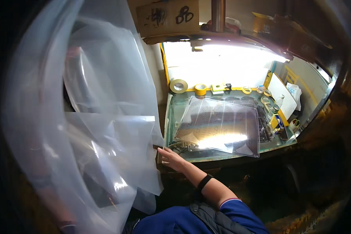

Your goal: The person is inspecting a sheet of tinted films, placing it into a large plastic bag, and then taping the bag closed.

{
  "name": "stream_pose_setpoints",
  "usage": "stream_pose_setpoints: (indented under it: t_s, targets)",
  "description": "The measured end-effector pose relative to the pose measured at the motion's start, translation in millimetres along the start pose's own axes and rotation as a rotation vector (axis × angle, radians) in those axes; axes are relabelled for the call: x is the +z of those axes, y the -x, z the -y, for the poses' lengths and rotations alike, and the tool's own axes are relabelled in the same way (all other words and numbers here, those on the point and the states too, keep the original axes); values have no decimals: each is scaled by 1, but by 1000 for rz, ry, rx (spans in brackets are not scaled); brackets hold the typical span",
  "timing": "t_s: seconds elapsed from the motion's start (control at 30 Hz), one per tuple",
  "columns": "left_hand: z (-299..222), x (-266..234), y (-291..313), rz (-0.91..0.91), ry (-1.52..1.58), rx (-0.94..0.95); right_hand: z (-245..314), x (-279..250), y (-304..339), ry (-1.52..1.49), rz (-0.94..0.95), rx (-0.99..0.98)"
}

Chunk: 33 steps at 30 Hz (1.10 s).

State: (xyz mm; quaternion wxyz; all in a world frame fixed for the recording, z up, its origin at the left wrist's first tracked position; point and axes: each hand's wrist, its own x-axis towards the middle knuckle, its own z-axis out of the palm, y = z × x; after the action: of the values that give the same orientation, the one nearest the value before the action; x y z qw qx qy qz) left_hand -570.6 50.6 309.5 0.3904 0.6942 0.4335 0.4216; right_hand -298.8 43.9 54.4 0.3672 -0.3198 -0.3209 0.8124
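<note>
A large translucent plastic sheet hangs in folds across the left side, close to me. My right hand reaches to its right edge, fingers stretched out, with the fingertips at or very near the plastic. A black band circles the right wrist. My left forearm shows only dimly through the plastic at lower left; the left hand and its fingers cannot be made out. To the right of the sheet, a stack of clear, dark-patterned film sheets lies on a glass-topped table, glare on its front.
Tape rolls line the table's back edge, including a yellow roll. More rolls, a yellow-and-blue box and scissors stand at the right. Above hang a bright lamp and a cardboard box. A white board leans at right.
</note>
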Motion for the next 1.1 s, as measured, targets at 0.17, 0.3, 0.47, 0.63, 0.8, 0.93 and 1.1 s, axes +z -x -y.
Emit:
stream_pose_setpoints:
  t_s: [0.17, 0.3, 0.47, 0.63, 0.8, 0.93, 1.1]
  targets:
    - [18, -3, 17, -71, -89, -40, 16, -29, -20, 86, -256, -520]
    - [49, -9, 18, -90, -121, -71, 55, -84, 10, 49, -250, -751]
    - [114, 1, -25, -16, -96, -89, 141, -144, 105, -9, -459, -888]
    - [202, 23, -76, 61, -1, -87, 199, -179, 179, 315, -662, -899]
    - [289, 45, -126, 50, 131, -70, 245, -237, 200, 515, -1058, -771]
    - [262, 125, -180, 256, 777, -230, 288, -296, 218, 696, -1246, -760]
    - [225, 212, -270, 468, 488, -337, 321, -363, 226, 1295, -1560, -798]
